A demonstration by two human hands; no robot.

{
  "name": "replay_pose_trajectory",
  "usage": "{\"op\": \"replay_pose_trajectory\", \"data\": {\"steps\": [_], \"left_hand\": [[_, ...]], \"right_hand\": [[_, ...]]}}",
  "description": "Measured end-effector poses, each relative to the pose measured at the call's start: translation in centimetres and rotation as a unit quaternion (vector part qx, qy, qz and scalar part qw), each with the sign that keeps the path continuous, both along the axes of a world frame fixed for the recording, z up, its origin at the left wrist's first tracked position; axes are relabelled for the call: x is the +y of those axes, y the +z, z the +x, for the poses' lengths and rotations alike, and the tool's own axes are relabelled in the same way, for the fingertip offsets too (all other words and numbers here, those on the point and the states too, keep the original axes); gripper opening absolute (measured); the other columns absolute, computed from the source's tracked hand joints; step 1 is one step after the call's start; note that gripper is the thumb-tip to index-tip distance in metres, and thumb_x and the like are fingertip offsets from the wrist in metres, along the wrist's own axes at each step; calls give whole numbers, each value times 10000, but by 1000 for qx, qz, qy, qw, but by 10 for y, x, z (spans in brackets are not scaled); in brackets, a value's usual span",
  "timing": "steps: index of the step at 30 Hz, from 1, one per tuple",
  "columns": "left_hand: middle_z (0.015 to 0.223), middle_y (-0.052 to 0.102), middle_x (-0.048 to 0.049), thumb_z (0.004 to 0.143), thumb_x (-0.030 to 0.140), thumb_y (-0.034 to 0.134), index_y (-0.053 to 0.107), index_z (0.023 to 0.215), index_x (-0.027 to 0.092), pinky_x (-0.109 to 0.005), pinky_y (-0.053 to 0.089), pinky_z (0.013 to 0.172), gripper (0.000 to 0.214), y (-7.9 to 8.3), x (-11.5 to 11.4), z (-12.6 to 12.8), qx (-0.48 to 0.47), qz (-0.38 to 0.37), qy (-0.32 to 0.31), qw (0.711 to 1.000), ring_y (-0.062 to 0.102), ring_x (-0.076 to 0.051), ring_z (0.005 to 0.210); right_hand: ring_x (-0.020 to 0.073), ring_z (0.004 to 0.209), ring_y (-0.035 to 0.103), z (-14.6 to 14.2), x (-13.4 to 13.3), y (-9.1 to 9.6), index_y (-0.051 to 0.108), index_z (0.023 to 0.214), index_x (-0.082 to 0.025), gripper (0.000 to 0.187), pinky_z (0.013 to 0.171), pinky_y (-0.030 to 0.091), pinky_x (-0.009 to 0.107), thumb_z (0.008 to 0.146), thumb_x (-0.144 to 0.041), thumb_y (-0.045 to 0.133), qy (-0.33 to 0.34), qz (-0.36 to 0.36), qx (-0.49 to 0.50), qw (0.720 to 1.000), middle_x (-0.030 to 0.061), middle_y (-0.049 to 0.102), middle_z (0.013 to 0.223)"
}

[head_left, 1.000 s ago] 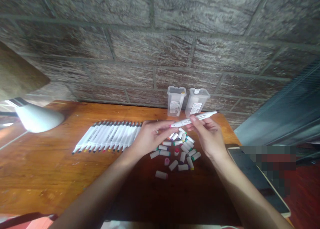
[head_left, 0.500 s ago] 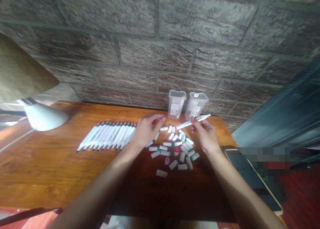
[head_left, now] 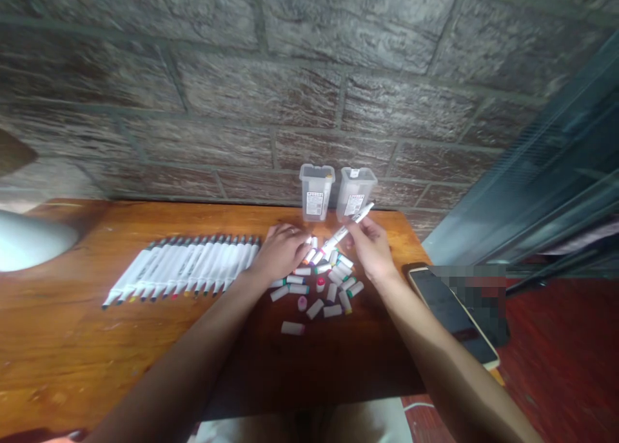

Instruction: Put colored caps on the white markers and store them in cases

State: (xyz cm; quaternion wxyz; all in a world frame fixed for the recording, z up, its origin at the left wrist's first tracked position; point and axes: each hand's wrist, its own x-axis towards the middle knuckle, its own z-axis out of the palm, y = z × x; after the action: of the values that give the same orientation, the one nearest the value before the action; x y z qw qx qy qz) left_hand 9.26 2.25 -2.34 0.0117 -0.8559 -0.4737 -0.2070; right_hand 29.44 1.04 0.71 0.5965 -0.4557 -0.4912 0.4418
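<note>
My right hand [head_left: 370, 249] pinches a white marker [head_left: 344, 230] that slants up to the right, its lower tip among the loose caps. My left hand [head_left: 280, 249] rests palm down over the left side of a pile of several white marker caps [head_left: 322, 288] with coloured ends, its fingers curled onto the caps near the marker's tip; whether it grips one is hidden. A row of several uncapped white markers [head_left: 184, 272] lies side by side to the left of my left hand on the wooden table [head_left: 72, 340].
Two clear plastic marker boxes [head_left: 316, 191] [head_left: 355, 193] stand at the back by the brick wall. A phone [head_left: 452, 314] lies at the table's right edge. A white lamp shade [head_left: 24, 240] sits far left. A single cap [head_left: 293, 328] lies nearer me.
My left hand let go of the marker's end and dropped onto the caps. My right hand tilted the marker steeper, tip down into the pile. The camera view shifted right.
</note>
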Motion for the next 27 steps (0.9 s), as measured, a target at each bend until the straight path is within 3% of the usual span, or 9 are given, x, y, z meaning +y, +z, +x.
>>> {"op": "replay_pose_trajectory", "data": {"steps": [8, 14, 17, 19, 22, 24, 27], "left_hand": [[1045, 765, -100, 923, 216, 506, 749, 1077, 187, -445, 435, 954, 289, 5, -4, 10, 5, -8, 25, 1000, 656, -280, 1031], [975, 772, -117, 936, 258, 512, 772, 1040, 208, -458, 463, 938, 285, 5, -6, 15, -10, -8, 68, 998, 672, -295, 992], [992, 769, -129, 926, 290, 533, 745, 1141, 207, -465, 487, 930, 313, 2, -4, 12, -64, -18, 98, 993, 683, -304, 968], [1082, 760, -124, 914, 280, 544, 687, 1255, 208, -449, 492, 957, 377, 1, -2, 9, -152, -27, 104, 983, 684, -291, 1007], [1262, 701, -120, 908, 289, 568, 614, 1344, 189, -404, 490, 1000, 449, 2, 1, 5, -364, -69, 83, 925, 663, -254, 1104], [1252, 702, -116, 889, 339, 622, 643, 1290, 174, -373, 511, 967, 434, 6, 1, 3, -510, -147, 59, 845, 674, -230, 1075], [1075, 750, -69, 783, 333, 769, 723, 1091, 181, -307, 531, 880, 347, 15, -5, -2, -656, -280, 0, 701, 700, -173, 925]], "right_hand": [[88, 495, 419, 0, -3, 2, 574, 670, -197, 307, 498, 315, 243, 755, -443, 736, 14, -1, 0, 1000, -72, 479, 525], [90, 505, 406, -1, -5, 0, 582, 695, -197, 307, 517, 313, 249, 784, -448, 734, 25, 9, -4, 1000, -72, 474, 535], [95, 513, 406, -1, -7, 1, 581, 692, -202, 312, 519, 314, 251, 792, -456, 732, 27, 13, -15, 999, -70, 466, 534], [98, 510, 399, -1, -8, 2, 572, 677, -206, 329, 514, 306, 253, 795, -470, 729, 25, 13, -16, 999, -69, 461, 530], [99, 494, 377, -2, -12, 5, 576, 688, -213, 338, 504, 287, 256, 815, -497, 706, 38, 16, -9, 999, -73, 445, 521], [101, 483, 364, -4, -15, 9, 615, 730, -217, 324, 492, 272, 256, 823, -516, 694, 57, 16, -15, 998, -76, 436, 513], [107, 505, 402, -6, -22, 13, 713, 828, -212, 305, 502, 298, 255, 810, -517, 709, 95, 22, -50, 994, -62, 495, 552]]}}
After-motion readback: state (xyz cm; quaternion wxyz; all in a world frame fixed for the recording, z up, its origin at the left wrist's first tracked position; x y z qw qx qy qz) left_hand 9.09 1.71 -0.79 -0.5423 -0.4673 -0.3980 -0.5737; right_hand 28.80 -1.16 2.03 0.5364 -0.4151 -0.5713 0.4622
